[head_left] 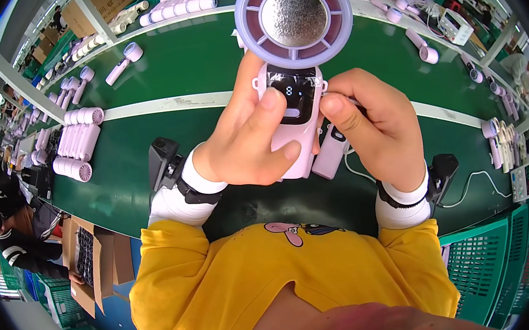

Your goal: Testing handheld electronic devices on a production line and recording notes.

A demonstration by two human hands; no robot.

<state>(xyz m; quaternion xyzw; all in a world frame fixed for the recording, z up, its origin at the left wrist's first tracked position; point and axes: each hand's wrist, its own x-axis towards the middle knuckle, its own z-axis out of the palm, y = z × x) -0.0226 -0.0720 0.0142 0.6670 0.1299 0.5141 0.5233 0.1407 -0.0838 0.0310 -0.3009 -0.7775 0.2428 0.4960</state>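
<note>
Upright in front of me is a pale pink handheld fan (294, 140), with a round grille, a silver disc at its centre and a lit black display on the handle. My left hand (237, 148) is closed around the handle, its thumb on the display's left edge. At the fan's right side, next to a small side loop, my right hand (379, 128) has thumb and forefinger brought together; what sits between them is hidden. Behind and below the handle lies a second pink fan (328, 161) on the green table (123, 156). A white cable (355, 172) curves down beneath my right hand.
Stacked pink fans (81, 143) stand at the left. A white rail (163, 106) crosses the table, with more fans (118, 71) beyond it. At the right are a power supply (525, 182), a loose cable (469, 177) and green crates (477, 259). A co-worker (12, 221) handles a cardboard box (102, 263).
</note>
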